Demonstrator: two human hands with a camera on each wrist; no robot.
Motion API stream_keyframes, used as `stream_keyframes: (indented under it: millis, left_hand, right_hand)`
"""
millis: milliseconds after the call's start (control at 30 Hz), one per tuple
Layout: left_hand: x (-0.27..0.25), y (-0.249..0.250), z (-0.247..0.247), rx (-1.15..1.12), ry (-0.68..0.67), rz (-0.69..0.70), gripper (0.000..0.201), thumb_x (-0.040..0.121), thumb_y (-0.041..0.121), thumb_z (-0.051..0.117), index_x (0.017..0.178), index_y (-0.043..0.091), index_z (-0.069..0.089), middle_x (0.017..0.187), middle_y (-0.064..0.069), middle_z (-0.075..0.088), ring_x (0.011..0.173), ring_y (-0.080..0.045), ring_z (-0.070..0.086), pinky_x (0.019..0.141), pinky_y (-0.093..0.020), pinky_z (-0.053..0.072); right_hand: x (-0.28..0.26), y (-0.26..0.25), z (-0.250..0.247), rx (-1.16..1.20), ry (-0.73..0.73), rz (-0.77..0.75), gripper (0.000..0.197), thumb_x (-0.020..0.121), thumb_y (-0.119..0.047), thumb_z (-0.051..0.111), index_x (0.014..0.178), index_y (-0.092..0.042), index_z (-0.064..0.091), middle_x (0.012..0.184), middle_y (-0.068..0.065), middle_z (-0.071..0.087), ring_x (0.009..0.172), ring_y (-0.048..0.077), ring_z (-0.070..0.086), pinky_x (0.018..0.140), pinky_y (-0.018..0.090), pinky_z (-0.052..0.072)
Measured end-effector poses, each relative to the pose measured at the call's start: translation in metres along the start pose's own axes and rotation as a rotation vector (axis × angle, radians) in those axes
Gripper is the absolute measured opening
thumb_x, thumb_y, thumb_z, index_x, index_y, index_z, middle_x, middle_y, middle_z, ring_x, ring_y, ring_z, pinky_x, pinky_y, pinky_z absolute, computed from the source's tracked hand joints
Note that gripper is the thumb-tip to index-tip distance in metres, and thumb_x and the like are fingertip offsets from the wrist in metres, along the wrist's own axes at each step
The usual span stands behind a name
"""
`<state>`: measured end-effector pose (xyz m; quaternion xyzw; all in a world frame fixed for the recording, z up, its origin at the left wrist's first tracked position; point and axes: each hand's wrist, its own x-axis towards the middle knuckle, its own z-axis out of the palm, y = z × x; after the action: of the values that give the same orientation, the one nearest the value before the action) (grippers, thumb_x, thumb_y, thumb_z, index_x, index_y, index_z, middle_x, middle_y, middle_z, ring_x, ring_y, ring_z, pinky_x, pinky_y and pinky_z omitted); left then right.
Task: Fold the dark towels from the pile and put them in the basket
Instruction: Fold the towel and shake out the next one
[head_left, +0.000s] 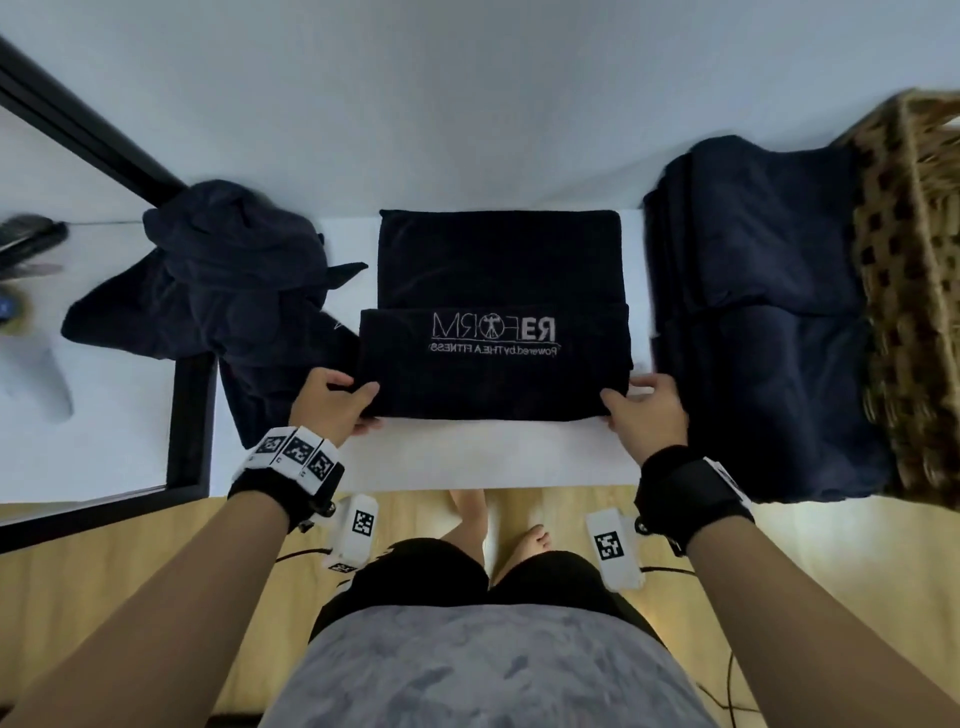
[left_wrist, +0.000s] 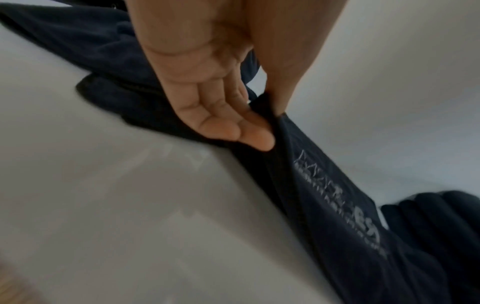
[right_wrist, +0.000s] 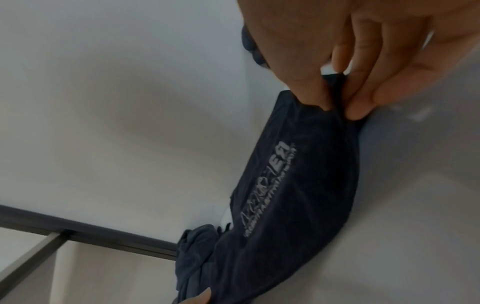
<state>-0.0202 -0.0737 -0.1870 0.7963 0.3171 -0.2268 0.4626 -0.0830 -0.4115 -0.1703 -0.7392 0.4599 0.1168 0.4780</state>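
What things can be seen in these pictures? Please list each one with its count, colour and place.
towel with logo: one, dark navy, centre of table, partly folded, near corners held
towel pile: one heap, dark navy, left of it, crumpled
folded towels: one stack, dark navy, right, next to the basket
basket: one, woven brown, far right
table: one, white
floor: light wood
wrist bands: two, black with white markers
hands: left hand and right hand, each pinching a towel corner
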Motion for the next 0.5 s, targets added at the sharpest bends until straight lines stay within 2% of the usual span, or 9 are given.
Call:
stream_keyframes:
  millis: [33,67,133,200,233,300,367,433,500]
  left_hand:
    - [0.000,0.007,-0.004,-0.042,-0.003,0.035,0.033,0.084,0.026,0.072,0.108,0.020,0.051,0.088,-0.009,0.070,0.062,-0.024,0.072,0.062,-0.033,0.059]
    - [0.001,0.015,-0.009,-0.081,-0.004,0.085,0.031,0.086,0.025,0.071,0.111,0.023,0.053,0.083,-0.008,0.071,0.060,-0.024,0.072,0.057,-0.030,0.057]
    - [0.002,0.033,-0.016,-0.180,-0.027,0.177,0.020,0.089,0.022,0.067,0.107,0.028,0.061,0.079,-0.004,0.072,0.060,-0.020,0.071,0.052,-0.023,0.055]
    - [0.005,0.051,-0.021,-0.296,-0.099,0.199,0.013,0.094,0.017,0.062,0.102,0.024,0.069,0.086,-0.002,0.074,0.068,-0.015,0.072,0.055,-0.019,0.054]
    - [0.008,0.058,-0.024,-0.355,-0.152,0.188,0.016,0.095,0.012,0.059,0.103,0.020,0.070,0.091,-0.001,0.074,0.075,-0.013,0.073,0.060,-0.018,0.055]
    - [0.017,0.069,-0.028,-0.446,-0.250,0.171,0.030,0.095,-0.003,0.052,0.108,0.017,0.069,0.099,0.000,0.074,0.090,-0.014,0.072,0.071,-0.021,0.056]
    - [0.028,0.079,-0.029,-0.460,-0.300,0.181,0.047,0.090,-0.016,0.047,0.113,0.020,0.066,0.107,0.000,0.072,0.100,-0.013,0.069,0.079,-0.024,0.054]
    - [0.038,0.089,-0.026,-0.432,-0.263,0.203,0.045,0.087,-0.014,0.056,0.113,0.021,0.066,0.107,-0.001,0.073,0.102,-0.011,0.069,0.081,-0.024,0.054]
    - [0.051,0.100,-0.018,-0.413,-0.160,0.199,0.030,0.084,0.001,0.070,0.110,0.016,0.068,0.096,-0.001,0.076,0.093,-0.010,0.071,0.077,-0.021,0.055]
  right_hand:
    - [-0.002,-0.007,-0.001,0.046,0.018,-0.027,0.034,0.085,-0.019,0.068,0.113,-0.022,0.049,0.084,0.007,0.071,0.080,0.021,0.071,0.085,0.041,0.057]
    - [-0.003,-0.015,-0.003,0.081,0.035,-0.071,0.033,0.085,-0.019,0.067,0.113,-0.025,0.049,0.077,0.005,0.070,0.071,0.015,0.071,0.081,0.038,0.058]
    - [-0.005,-0.035,-0.006,0.149,0.046,-0.161,0.024,0.087,-0.019,0.065,0.107,-0.028,0.057,0.074,0.004,0.070,0.060,0.010,0.069,0.070,0.030,0.057]
    - [-0.004,-0.056,-0.007,0.270,0.017,-0.188,0.009,0.090,-0.017,0.064,0.093,-0.025,0.068,0.076,0.002,0.070,0.062,0.010,0.070,0.064,0.026,0.055]
    - [-0.001,-0.065,-0.007,0.344,-0.008,-0.177,0.012,0.091,-0.014,0.063,0.087,-0.023,0.071,0.078,0.002,0.071,0.066,0.011,0.071,0.064,0.025,0.055]
    - [0.008,-0.079,-0.005,0.470,-0.065,-0.145,0.022,0.092,-0.003,0.056,0.087,-0.018,0.072,0.086,0.004,0.072,0.077,0.012,0.073,0.068,0.022,0.055]
    - [0.020,-0.091,-0.003,0.532,-0.101,-0.138,0.030,0.090,0.008,0.052,0.094,-0.014,0.071,0.092,0.004,0.070,0.085,0.011,0.072,0.070,0.018,0.055]
    - [0.034,-0.100,-0.001,0.537,-0.079,-0.157,0.033,0.088,0.013,0.053,0.101,-0.012,0.069,0.090,0.002,0.067,0.083,0.010,0.071,0.068,0.017,0.054]
    - [0.051,-0.109,0.004,0.455,-0.003,-0.177,0.026,0.086,0.008,0.063,0.105,-0.009,0.070,0.083,-0.002,0.066,0.076,0.008,0.069,0.067,0.018,0.056]
